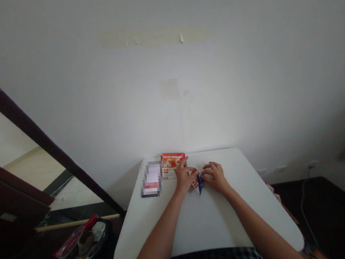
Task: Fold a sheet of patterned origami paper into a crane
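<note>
A small folded paper (197,183), printed in red, white and blue, stands out on the white table between my hands. It narrows to a point toward me. My left hand (183,177) holds its left side with the thumb and bent fingers, one finger raised toward the wall. From the other side, the thumb and fingertips of my right hand (215,176) close on its right edge. Just behind my left hand lies a red and white printed leaflet (171,161), partly covered by that hand.
A phone (151,179), its screen blurred, lies at the left of the white table (217,226). The table's far edge meets a pale wall (217,93). On the floor at left sits a bag of items (82,242); a cable (303,206) hangs at right.
</note>
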`<state>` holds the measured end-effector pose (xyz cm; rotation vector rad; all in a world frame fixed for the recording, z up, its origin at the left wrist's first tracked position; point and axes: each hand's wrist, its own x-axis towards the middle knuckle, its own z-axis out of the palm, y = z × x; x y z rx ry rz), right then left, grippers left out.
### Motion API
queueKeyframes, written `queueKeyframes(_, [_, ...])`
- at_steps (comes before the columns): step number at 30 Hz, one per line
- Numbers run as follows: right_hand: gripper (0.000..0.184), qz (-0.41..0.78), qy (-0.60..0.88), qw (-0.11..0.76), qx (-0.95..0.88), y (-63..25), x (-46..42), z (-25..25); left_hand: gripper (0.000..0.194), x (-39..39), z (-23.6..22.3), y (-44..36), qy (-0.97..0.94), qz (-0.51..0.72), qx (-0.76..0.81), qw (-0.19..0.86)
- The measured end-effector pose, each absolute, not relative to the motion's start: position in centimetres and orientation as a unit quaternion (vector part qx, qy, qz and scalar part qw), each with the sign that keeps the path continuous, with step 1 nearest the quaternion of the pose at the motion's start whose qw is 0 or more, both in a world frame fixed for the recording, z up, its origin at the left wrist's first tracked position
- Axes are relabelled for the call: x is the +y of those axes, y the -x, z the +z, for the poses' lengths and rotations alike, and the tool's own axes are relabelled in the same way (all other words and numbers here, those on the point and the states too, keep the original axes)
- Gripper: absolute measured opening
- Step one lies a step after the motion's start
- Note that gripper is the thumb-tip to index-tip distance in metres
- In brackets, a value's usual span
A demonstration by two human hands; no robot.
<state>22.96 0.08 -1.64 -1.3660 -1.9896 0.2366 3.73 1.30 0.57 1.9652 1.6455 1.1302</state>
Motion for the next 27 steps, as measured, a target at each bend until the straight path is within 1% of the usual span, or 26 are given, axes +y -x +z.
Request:
queueKeyframes(10, [0.012, 0.114, 0.529, 0.336, -0.771, -23.0, -0.2, -1.0, 0.005, 1.1, 0.6, -4.0, -0.682, 0.419, 0.579, 0.153])
queueKeyframes(16, [0.011, 0.109, 0.529, 0.326, -0.776, -22.9, -0.3, -0.9, 0.005, 1.0, 0.8, -4.0, -0.655, 0.446, 0.585, 0.172])
queueKeyframes(20, [0.011, 0.11, 0.531, 0.316, -0.779, -22.9, -0.4, -0.8, 0.004, 1.1, 0.4, -3.9, -0.65, 0.481, 0.563, 0.172])
queueKeyframes(27, [0.011, 0.107, 0.531, 0.333, -0.772, -23.0, -0.2, -1.2, 0.004, 1.4, -0.4, -3.8, -0.653, 0.5, 0.543, 0.168])
